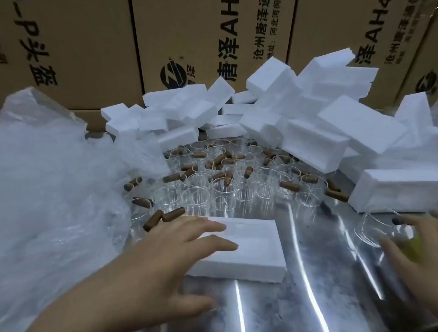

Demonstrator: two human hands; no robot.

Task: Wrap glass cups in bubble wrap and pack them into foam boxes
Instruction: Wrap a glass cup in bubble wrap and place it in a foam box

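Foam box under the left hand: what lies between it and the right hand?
Head view: bare metal table, then the glass cup at the right hand.

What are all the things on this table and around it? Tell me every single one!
near foam box: one, white, front middle of the table
foam boxes: big pile, white, back and right
glass cups: dozens, clear, middle of the table
single glass cup: one, clear, front right
brown cylinders: many, brown, scattered among the cups
bubble wrap: one heap, whitish, left side
cardboard cartons: several, brown with black print, behind everything
table: one, shiny metal, under it all
left hand: fingers straight, over the near foam box
right hand: blurred, by the single glass cup, grip unclear
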